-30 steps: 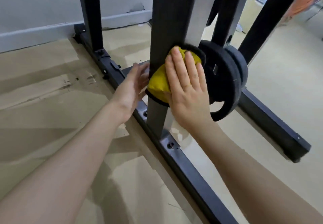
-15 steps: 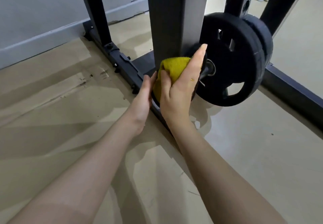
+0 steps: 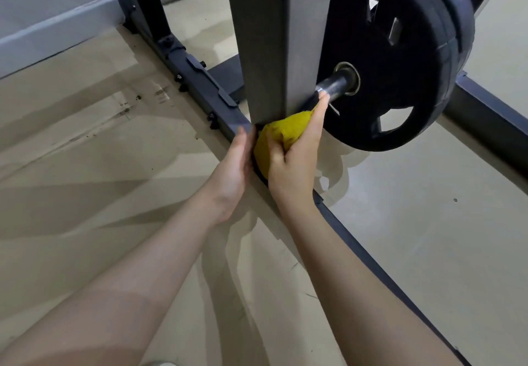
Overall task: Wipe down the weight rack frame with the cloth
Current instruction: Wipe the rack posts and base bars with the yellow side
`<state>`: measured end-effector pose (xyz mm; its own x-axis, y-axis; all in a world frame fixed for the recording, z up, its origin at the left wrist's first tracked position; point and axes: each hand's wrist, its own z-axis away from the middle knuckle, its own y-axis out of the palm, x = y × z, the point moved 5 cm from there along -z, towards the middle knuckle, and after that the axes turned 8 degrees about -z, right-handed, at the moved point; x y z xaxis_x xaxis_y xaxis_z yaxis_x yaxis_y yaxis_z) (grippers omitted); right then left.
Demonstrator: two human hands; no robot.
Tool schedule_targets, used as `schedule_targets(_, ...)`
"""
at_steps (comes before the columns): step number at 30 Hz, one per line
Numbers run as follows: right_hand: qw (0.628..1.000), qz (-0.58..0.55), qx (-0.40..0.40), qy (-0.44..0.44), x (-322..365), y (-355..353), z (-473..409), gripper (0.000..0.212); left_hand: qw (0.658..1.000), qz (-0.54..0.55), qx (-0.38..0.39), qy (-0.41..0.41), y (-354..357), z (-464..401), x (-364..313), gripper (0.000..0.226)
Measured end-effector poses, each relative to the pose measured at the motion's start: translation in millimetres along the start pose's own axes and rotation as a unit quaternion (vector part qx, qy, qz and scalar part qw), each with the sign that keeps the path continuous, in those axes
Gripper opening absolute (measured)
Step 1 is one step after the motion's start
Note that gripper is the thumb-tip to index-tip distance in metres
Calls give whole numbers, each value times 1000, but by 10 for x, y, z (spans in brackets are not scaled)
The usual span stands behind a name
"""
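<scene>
yellow cloth [image 3: 281, 140] bunched at the foot of the grey upright post [image 3: 274, 40], pressed where the post meets the dark base rail [image 3: 200, 80]. right hand [image 3: 294, 163] curled around the cloth, thumb laid over its near side, index finger stretched up along the right face of the post toward the steel peg [image 3: 335, 86]. left hand [image 3: 233, 171] just left of the post's foot, fingers straight and together, resting flat against the rail and touching the cloth's left edge, gripping nothing. black weight plates [image 3: 400, 60] hung on the peg right of the post, clear of the floor. flattened cardboard [image 3: 85, 151] spread on the floor left of the post. pale wall [image 3: 57, 0] behind and left of the post.
</scene>
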<state>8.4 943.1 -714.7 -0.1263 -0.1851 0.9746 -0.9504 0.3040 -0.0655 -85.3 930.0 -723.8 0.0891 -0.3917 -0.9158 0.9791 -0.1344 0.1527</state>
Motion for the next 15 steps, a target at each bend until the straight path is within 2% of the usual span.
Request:
schedule_targets(2,1000,13,8,-19,-98,-7,4,88,1000,-5,-2,-4,-20,1,10,55)
schedule_targets(5,993,69,35,84,-659,-98,256,92,999,-32,-13,-27,-53,0,66,57)
schedule_targets(7,982,87,25,166,-855,-133,400,84,998,-47,-16,-33,-63,-3,75,59)
schedule_targets(9,978,67,-3,196,-817,-100,430,76,998,-57,-14,-34,-51,2,77,57)
schedule_targets(11,988,43,3,147,-554,-61,331,76,998,-52,-16,-36,-37,0,73,56)
schedule_targets(15,998,4,28,-54,205,-19,-4,82,1000,-11,-8,-18,-90,-65,107,59)
